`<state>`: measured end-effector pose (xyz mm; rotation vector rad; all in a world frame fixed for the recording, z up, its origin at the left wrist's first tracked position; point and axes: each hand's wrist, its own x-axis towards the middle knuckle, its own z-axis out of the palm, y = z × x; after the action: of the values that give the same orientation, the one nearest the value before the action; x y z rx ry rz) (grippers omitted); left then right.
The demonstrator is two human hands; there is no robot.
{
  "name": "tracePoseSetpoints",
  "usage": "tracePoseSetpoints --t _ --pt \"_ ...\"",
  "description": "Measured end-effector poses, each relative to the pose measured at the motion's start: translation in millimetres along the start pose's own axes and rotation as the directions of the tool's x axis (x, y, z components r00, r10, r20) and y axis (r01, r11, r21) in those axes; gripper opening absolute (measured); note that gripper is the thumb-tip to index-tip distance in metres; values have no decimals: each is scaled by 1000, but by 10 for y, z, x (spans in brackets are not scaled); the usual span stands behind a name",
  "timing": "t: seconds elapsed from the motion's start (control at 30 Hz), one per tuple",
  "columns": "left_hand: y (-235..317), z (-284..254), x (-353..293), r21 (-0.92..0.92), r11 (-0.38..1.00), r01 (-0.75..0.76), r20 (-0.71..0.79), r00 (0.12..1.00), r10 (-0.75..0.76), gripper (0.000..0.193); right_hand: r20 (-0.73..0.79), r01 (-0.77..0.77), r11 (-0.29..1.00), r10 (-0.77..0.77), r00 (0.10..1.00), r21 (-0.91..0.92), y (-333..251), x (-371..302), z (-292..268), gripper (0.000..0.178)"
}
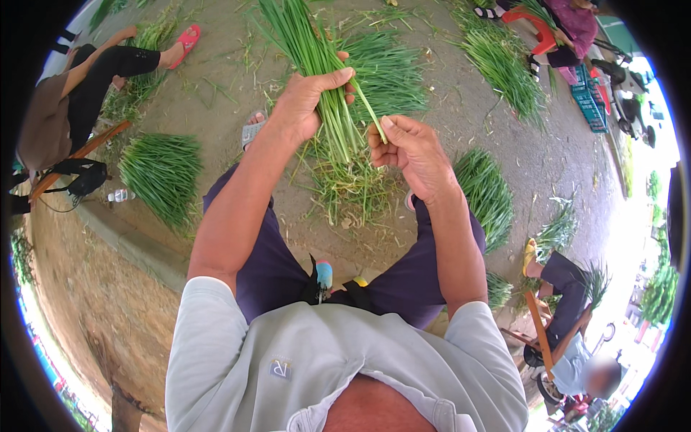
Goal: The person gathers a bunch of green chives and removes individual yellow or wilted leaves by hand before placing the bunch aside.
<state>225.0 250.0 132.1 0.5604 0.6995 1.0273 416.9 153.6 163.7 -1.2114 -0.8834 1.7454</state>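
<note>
My left hand point(308, 101) is closed round a thick bunch of green chives point(294, 32), its leaves pointing away from me and its pale stem ends hanging toward me. Between the thumb and fingers of my right hand point(416, 153) is the pale lower end of a chive stalk point(368, 104), slanting out from the bunch. Yellowish leaf scraps point(353, 193) lie heaped on the ground between my feet, below the bunch. Just beyond my hands a large heap of chives point(392, 75) is spread on the pavement.
More chive heaps lie at the left point(162, 176), right point(484, 198) and far right point(504, 72). A clear bottle point(121, 195) is by the left kerb. Seated people are at left, far right and lower right. Teal crates point(589, 101) stand at the far right.
</note>
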Motion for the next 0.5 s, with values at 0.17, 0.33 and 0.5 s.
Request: tracePoseSetpoints --t 0.17,0.33,0.5 --pt "28 -4 24 -72 997 13 92 996 -7 42 -100 106 969 -131 986 -222 44 -12 13 28" --pt "72 17 1 -93 996 -4 74 997 10 41 -248 151 932 -240 939 -331 8 -2 -108 31" --pt "82 57 -29 -120 993 -1 46 999 7 41 -258 58 932 -158 953 -358 -51 5 -187 39"
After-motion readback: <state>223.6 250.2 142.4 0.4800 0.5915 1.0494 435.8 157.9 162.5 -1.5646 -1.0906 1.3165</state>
